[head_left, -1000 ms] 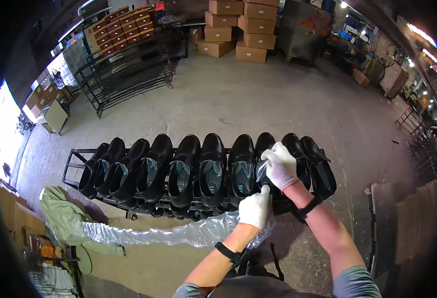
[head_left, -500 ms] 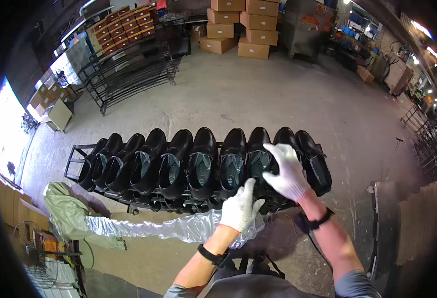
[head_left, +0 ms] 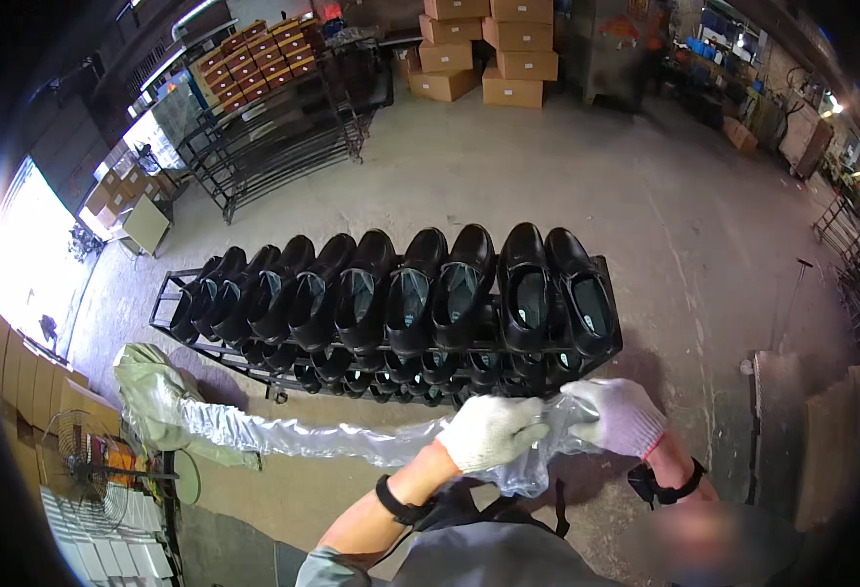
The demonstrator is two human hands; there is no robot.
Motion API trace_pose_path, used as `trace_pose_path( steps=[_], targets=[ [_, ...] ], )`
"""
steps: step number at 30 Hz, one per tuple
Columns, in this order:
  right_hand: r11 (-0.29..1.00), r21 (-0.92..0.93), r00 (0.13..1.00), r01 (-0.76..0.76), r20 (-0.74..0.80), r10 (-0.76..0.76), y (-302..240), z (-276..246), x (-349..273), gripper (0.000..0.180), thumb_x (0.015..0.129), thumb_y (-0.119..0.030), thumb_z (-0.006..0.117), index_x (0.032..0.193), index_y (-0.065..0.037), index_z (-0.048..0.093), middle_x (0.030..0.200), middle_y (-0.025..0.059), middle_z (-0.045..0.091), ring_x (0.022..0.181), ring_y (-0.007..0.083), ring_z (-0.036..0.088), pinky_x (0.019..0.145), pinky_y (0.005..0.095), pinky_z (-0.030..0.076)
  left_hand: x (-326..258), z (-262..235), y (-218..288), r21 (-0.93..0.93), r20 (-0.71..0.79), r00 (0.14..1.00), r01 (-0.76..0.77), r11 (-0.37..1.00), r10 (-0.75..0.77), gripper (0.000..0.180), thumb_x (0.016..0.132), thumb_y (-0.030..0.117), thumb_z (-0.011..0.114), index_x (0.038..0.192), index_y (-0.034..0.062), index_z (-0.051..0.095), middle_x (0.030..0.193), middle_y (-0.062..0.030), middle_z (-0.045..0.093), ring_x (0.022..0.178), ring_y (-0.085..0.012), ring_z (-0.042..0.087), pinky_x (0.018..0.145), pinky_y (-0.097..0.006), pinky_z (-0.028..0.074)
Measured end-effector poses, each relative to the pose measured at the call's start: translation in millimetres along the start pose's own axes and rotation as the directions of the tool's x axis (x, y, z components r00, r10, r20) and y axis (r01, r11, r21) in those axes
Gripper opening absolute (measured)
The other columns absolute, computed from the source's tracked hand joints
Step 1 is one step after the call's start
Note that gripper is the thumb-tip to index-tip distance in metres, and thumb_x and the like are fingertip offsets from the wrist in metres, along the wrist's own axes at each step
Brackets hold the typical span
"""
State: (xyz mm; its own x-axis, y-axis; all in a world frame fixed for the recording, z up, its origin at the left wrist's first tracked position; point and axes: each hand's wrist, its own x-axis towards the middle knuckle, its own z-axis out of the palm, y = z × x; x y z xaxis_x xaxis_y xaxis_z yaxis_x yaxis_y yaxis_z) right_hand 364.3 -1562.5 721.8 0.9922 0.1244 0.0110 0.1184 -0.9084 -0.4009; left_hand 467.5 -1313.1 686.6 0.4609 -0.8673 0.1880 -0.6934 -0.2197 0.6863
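A row of black leather shoes (head_left: 362, 293) stands on the top of a black metal rack (head_left: 608, 284), toes pointing away from me. In front of it, a long tube of clear plastic film (head_left: 322, 440) stretches from the left to my body. White knit gloves cover both hands. My left hand (head_left: 494, 432) grips the film's right end, its fingers closed and pointing right. Close by on the right, my right hand (head_left: 618, 416) pinches the same film, bunched between the two hands. Its fingertips are partly hidden by the film.
More shoes fill the rack's lower tier (head_left: 391, 372). A green cloth-like cover (head_left: 144, 377) lies at the film's left end, beside a wire-caged fan (head_left: 83, 455). Farther off are an empty black rack (head_left: 273, 147) and stacked cardboard boxes (head_left: 518, 64).
My right hand has come down from the shoes to the plastic film. My left hand has closed on the film. The rack appears shifted in view, and the two rightmost shoes stand apart from the rest.
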Motion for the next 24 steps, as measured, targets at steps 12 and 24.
trace_pose_path(
  steps=[12,24],
  targets=[
    [0.940,0.284,0.840,0.191,-0.543,-0.007,56,-23,116,0.012,0.096,-0.011,0.077,0.100,-0.003,0.085,0.095,0.0110,0.076,0.087,0.0215,0.074,0.074,0.0386,0.058,65,0,-64,0.090,-0.246,0.937,0.277,0.957,-0.248,0.025,0.102,0.029,0.073,0.115,0.0075,0.066,0.080,-0.0242,0.074,0.079,-0.0466,0.076,0.073,-0.057,0.061],
    [0.951,-0.286,0.903,-0.118,-0.429,-0.017,68,54,227,0.052,0.075,-0.010,0.086,0.123,-0.018,0.068,0.111,0.0134,0.065,0.114,0.0393,0.067,0.093,0.0504,0.057,80,39,-112,0.031,-0.260,0.939,0.242,0.970,-0.226,0.019,0.109,0.031,0.065,0.114,0.0122,0.064,0.081,-0.0203,0.075,0.077,-0.0473,0.074,0.067,-0.060,0.058]
  ],
)
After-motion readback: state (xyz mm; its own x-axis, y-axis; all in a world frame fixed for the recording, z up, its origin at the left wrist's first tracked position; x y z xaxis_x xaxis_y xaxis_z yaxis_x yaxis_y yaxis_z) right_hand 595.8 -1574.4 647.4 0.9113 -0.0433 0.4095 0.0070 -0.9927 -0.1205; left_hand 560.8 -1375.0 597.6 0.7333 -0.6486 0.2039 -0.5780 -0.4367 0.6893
